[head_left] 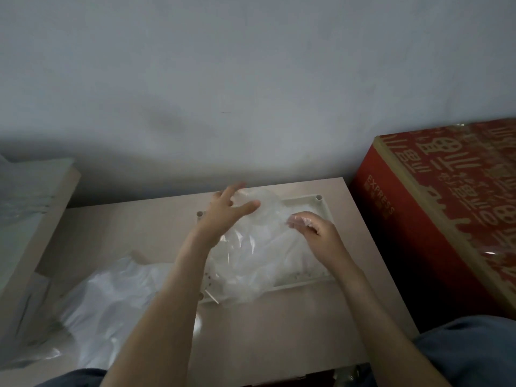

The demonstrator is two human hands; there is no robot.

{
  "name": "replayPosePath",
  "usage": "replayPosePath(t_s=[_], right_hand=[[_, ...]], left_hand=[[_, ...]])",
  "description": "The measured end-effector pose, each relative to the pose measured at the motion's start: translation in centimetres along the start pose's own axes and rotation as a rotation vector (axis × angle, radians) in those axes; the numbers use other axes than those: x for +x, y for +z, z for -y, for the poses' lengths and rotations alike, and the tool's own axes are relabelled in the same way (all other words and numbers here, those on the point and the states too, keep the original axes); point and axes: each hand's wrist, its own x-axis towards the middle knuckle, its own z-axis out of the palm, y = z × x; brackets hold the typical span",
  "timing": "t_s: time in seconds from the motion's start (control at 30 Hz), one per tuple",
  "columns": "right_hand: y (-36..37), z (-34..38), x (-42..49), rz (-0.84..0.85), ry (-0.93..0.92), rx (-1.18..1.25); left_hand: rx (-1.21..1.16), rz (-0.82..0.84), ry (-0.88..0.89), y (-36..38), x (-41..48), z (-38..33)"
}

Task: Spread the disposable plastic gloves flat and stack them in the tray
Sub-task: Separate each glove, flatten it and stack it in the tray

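gloves [251,263] of crinkled clear film fill the white tray [296,203], right hand [318,233] pinching one, left hand [226,210] spread-fingered.

This looks like a plain room in a home, perhaps a storage corner. A small beige worktop [279,331] stands against a bare, grey-white wall [251,65]. Just beside it on the right sits a big red cardboard box [435,208] with "EXPRESS" printed on its side.
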Motion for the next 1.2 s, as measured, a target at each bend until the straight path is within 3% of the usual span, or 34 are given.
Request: replayPosePath(t_s=[0.1, 0.27, 0.5, 0.6, 0.7, 0.77, 0.83, 0.9, 0.97, 1.03, 1.07, 1.2], right_hand=[[-0.4, -0.3, -0.1, -0.017, 0.041, -0.01], [-1.1, -1.5, 0.4, -0.13, 0.135, -0.051], [-1.2, -2.7, 0.6, -0.255, 0.233, -0.198], [-1.0, -2.7, 0.7, -0.244, 0.258, -0.278], [-0.9, -2.5, 0.9, -0.24, 0.279, -0.374], [-0.9, -2.5, 0.9, -0.267, 0.213, -0.456], [-0.6, -2.5, 0.9, -0.309, 0.08, -0.644], [-0.1, -2.2, 0.9, -0.324, -0.1, -0.887], [0.9, -1.8, 0.6, -0.045, -0.169, -1.039], [1.8, -2.4, -0.3, 0.322, 0.001, -1.093], [1.9, -3.0, -0.4, 0.415, 0.09, -1.104], [1.9, -3.4, -0.8, 0.401, 0.137, -1.114]], left_hand=[[-0.091, 0.102, 0.005, -0.3, 1.2, 0.1], [-0.022, 0.02, 0.029, 0.0, 2.4, 0.4], [0.103, -0.413, 0.016, -0.7, 2.9, -0.1], [0.214, -0.538, 0.156, 0.8, 1.1, -1.1], [0.475, -0.272, 0.424, 3.7, -0.7, -0.1], [0.826, 0.002, 0.421, 5.1, -1.5, 1.7], [1.061, 0.159, 0.331, 5.8, -1.9, 3.8], [1.125, 0.225, 0.251, 6.1, -2.2, 5.5], [1.151, 0.241, 0.221, 6.3, -2.2, 6.4], [1.185, 0.237, 0.223, 6.2, -2.0, 6.9], [1.204, 0.235, 0.231, 6.1, -1.9, 7.1], [1.176, 0.206, 0.252, 5.9, -2.0, 7.5]])
